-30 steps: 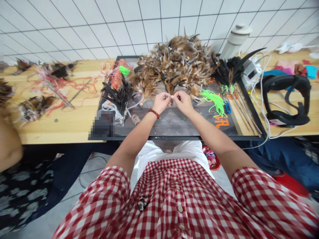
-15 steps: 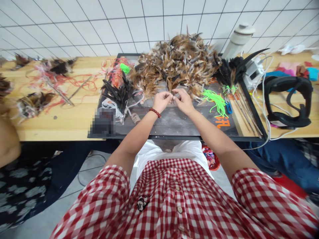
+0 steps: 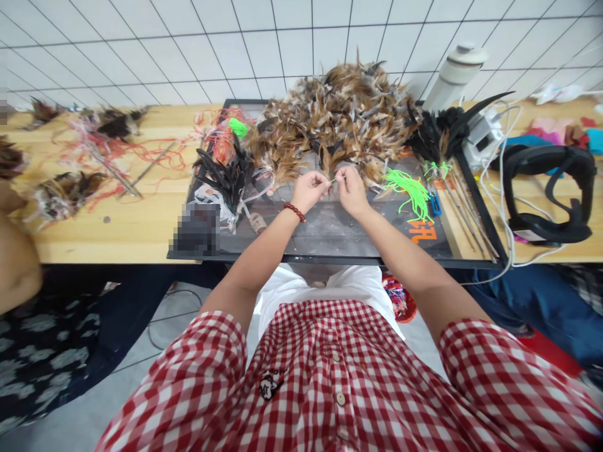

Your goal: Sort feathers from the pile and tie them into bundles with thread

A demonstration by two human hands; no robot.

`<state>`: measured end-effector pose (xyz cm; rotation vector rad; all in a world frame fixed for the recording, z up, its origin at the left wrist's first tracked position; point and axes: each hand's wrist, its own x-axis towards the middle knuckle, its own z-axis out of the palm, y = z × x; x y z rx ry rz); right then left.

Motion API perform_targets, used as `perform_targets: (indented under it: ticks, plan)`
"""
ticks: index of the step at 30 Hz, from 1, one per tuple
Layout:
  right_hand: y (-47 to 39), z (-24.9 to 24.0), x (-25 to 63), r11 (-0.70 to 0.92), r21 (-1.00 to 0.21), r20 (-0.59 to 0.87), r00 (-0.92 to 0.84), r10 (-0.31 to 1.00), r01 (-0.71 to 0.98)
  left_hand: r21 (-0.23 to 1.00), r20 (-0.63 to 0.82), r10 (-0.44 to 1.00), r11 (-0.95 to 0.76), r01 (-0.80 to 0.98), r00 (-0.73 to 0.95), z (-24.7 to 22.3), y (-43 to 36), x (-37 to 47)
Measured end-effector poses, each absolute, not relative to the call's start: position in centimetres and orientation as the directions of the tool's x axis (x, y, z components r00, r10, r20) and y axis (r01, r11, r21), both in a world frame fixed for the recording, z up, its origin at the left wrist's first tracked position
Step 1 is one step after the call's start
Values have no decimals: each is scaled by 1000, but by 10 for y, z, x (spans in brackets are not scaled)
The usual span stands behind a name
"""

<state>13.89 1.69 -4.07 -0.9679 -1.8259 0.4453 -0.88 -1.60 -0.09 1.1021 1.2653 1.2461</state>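
Fingertips (image 3: 325, 182) of the left hand (image 3: 308, 191) pinch one end of a thin green strand (image 3: 334, 180); those of the right hand (image 3: 352, 191) pinch its other end. Strand lies in the narrow gap between them, long axis side to side, tilting slightly up toward the right fingers; neither hand clearly nearer. Whether the left tips grip anything more, cannot tell. Just beyond the fingers: brown feather heap (image 3: 348, 113). Right of them: loose green cords (image 3: 411, 188), nearer the right hand. Farther left: dark feathers (image 3: 226, 172).
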Motion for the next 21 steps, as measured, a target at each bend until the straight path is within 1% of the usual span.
perform_targets:
  ticks: [4,7,11,14,16,17,19,21]
  plan:
    - [14,-37,139,654,-653,607,-253,753,381,982,-135,986,120,-143,-101,2,-17,-7]
    - [11,-33,139,653,-667,595,-271,757,358,960,-187,978,161,-227,-97,4,-17,-10]
    - [10,-31,140,633,-692,569,-277,774,347,940,-207,977,182,-287,-59,6,-15,-19]
    - [14,-35,141,599,-710,547,-245,800,370,930,-227,973,206,-304,-36,7,-14,-22]
    - [16,-38,142,557,-732,519,-209,829,393,945,-216,976,200,-259,-35,8,-14,-22]
    - [17,-39,142,533,-745,503,-187,844,401,961,-189,981,174,-215,-52,7,-13,-21]
    - [17,-39,142,512,-758,497,-151,855,403,992,-93,990,82,-100,-102,6,-12,-19]
    - [15,-37,141,554,-739,539,-157,827,383,1000,20,990,-18,13,-142,2,-11,-17]
